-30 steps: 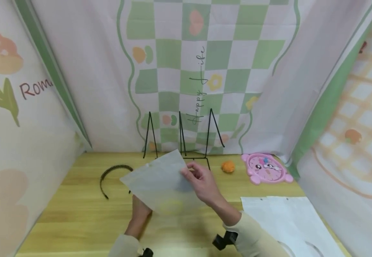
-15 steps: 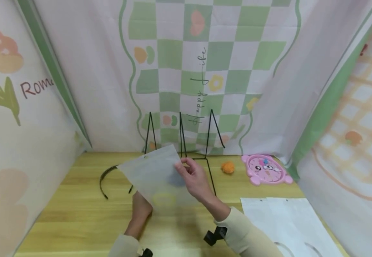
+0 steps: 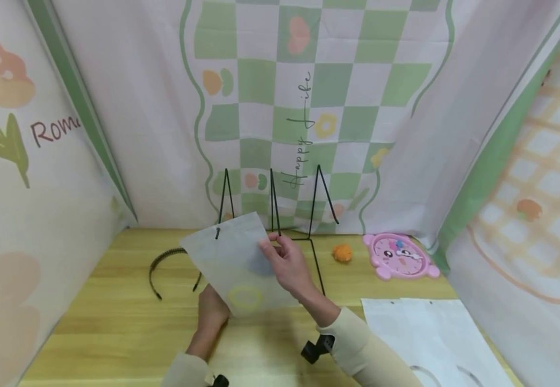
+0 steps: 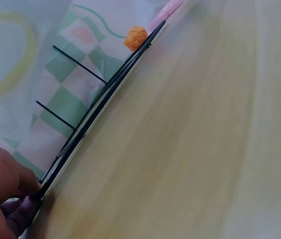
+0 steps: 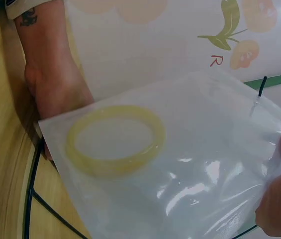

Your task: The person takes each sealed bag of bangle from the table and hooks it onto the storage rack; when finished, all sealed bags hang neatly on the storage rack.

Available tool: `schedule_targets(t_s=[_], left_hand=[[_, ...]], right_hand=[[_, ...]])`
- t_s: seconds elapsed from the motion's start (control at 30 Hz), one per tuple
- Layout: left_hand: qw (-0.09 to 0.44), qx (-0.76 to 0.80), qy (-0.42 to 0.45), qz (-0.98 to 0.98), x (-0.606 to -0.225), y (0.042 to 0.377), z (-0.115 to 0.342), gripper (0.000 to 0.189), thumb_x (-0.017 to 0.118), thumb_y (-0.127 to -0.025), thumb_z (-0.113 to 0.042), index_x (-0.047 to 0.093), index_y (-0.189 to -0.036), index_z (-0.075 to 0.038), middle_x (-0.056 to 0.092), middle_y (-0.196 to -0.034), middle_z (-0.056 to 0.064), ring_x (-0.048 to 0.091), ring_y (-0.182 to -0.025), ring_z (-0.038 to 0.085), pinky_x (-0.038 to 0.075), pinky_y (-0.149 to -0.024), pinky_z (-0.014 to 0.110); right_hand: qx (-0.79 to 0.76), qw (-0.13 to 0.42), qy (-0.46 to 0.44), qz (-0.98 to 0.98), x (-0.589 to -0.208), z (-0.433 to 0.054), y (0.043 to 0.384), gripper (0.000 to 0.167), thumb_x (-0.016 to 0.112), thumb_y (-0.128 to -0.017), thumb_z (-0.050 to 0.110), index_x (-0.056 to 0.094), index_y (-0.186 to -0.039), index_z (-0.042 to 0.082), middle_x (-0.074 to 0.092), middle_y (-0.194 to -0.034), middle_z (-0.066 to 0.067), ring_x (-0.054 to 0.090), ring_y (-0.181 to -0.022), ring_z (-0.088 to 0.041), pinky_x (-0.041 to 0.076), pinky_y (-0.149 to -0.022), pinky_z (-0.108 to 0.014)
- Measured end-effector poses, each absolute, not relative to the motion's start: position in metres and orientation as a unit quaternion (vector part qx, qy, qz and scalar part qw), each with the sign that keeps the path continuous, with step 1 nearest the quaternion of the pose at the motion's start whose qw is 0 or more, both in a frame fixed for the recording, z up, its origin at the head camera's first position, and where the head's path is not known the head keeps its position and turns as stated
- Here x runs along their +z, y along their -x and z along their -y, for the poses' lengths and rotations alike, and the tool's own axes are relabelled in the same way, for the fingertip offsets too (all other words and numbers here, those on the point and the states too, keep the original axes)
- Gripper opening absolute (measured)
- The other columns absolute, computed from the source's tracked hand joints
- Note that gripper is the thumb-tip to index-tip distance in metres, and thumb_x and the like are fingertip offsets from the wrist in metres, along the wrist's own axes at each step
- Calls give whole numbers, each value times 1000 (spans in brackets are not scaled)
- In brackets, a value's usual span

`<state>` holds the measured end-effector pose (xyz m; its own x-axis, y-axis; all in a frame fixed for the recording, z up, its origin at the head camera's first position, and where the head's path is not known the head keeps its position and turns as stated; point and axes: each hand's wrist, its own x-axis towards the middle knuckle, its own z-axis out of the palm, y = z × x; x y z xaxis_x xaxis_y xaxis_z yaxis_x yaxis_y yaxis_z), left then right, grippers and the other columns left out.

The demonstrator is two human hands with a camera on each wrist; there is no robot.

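A black wire rack (image 3: 295, 238) with several upright prongs stands on the wooden table. My left hand (image 3: 211, 309) grips the end of its base bar (image 4: 83, 131) low on the tabletop. With thumb and fingers, my right hand (image 3: 289, 269) pinches the right edge of a translucent plastic bag (image 3: 222, 258). A blurred yellow ring (image 5: 100, 168) shows through the film in a lower corner. Near the bag's top edge, a prong end (image 3: 217, 233) pokes out through the film. The tilted bag hides part of the rack and of the left fingers.
Behind the bag lies a dark headband (image 3: 156, 266). An orange yarn-like ball (image 3: 342, 252) and a pink bear-shaped toy clock (image 3: 401, 256) sit at the back right. White bags (image 3: 420, 328) with rings inside lie at the front right. Printed curtains (image 3: 154, 107) border the table.
My right hand has moved the bag left and slightly up. The prong end now shows clearly in front of its top edge. My left hand has stayed in place.
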<state>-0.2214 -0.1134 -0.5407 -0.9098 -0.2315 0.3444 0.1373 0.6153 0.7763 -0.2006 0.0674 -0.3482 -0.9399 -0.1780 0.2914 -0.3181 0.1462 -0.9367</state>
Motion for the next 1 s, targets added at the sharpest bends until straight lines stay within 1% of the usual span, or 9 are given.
schedule_targets(t_s=[0.03, 0.07, 0.17, 0.23, 0.4, 0.6, 0.7, 0.9, 1.0], left_hand=[[197, -436, -33, 877, -540, 222, 113, 5, 63, -77, 2, 58, -78, 1, 62, -75, 17, 59, -68, 35, 52, -59, 45], [182, -435, -41, 881, -539, 222, 113, 8, 62, -79, 2, 56, -73, -1, 60, -73, 15, 57, -65, 31, 50, -56, 41], [159, -447, -50, 879, -537, 221, 114, 22, 62, -83, 1, 52, -64, -6, 55, -70, 9, 48, -62, 21, 42, -53, 32], [167, -441, -42, 881, -538, 222, 114, 21, 63, -82, 1, 55, -64, -5, 57, -73, 10, 49, -64, 21, 44, -55, 32], [193, -433, -28, 880, -540, 223, 114, 7, 64, -78, 5, 67, -74, 1, 64, -79, 16, 60, -71, 28, 54, -63, 42], [200, -428, -18, 881, -539, 224, 114, 7, 67, -79, 5, 69, -76, 0, 65, -80, 16, 62, -73, 29, 55, -64, 43], [204, -428, -18, 880, -540, 224, 114, 7, 67, -78, 6, 71, -78, 0, 66, -81, 15, 63, -75, 29, 56, -65, 42], [207, -441, -14, 873, -541, 224, 113, 21, 67, -77, 9, 73, -96, 4, 69, -89, 19, 67, -81, 31, 59, -70, 41], [206, -446, -14, 871, -542, 224, 113, 23, 68, -77, 10, 73, -99, 5, 69, -90, 19, 67, -81, 30, 59, -70, 39]], right_hand=[[632, 57, -163, 755, -349, -67, 202, 17, 57, -99, 15, 60, -103, -2, 31, -58, 6, 33, -51, -5, 27, -47, -21], [632, 58, -162, 755, -349, -67, 203, 17, 57, -99, 15, 60, -104, -1, 32, -59, 6, 33, -51, -5, 27, -47, -21], [631, 68, -166, 754, -352, -66, 208, 18, 57, -99, 15, 60, -102, -1, 36, -61, 5, 35, -53, -5, 27, -48, -21], [632, 78, -174, 752, -358, -65, 215, 18, 56, -99, 16, 59, -102, -1, 37, -61, 5, 36, -52, -5, 28, -47, -21], [641, 92, -188, 738, -367, -64, 230, 18, 56, -100, 16, 58, -99, -3, 35, -56, 7, 32, -48, -6, 26, -43, -21], [633, 109, -191, 742, -362, -63, 237, 18, 56, -100, 15, 59, -100, -3, 36, -56, 6, 31, -48, -5, 27, -44, -19], [625, 123, -202, 744, -360, -62, 242, 18, 55, -100, 14, 60, -98, -4, 36, -57, 4, 31, -49, -7, 27, -45, -20], [612, 134, -197, 754, -359, -62, 250, 18, 55, -100, 13, 59, -100, -5, 35, -55, 4, 31, -48, -5, 27, -44, -21], [602, 140, -188, 763, -358, -62, 252, 18, 54, -100, 13, 59, -102, -4, 34, -55, 5, 31, -47, -4, 27, -44, -21]])
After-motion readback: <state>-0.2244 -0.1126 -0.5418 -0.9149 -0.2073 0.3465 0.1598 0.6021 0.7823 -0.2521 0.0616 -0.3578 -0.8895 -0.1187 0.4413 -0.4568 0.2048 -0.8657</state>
